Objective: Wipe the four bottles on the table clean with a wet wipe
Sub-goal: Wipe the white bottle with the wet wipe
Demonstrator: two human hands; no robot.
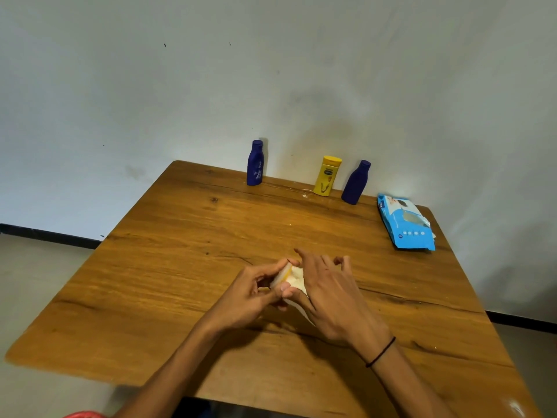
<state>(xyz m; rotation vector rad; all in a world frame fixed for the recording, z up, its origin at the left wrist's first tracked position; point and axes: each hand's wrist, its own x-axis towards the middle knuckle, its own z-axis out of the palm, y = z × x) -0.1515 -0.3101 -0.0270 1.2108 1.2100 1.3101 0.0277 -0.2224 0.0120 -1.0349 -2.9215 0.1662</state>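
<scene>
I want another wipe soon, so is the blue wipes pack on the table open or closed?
Open: the wipes pack lies flat with its top flap peeled back, exposing the dispensing window.

Small pale bottle point(287, 274) with a yellow band, largely hidden between the left hand point(250, 300) and right hand point(334, 297); its shape cannot be told. Labels on the yellow bottle point(326, 175) and wipes pack point(405, 223) are too small to read. The worktop point(180, 267) near edge is cut off below.
</scene>
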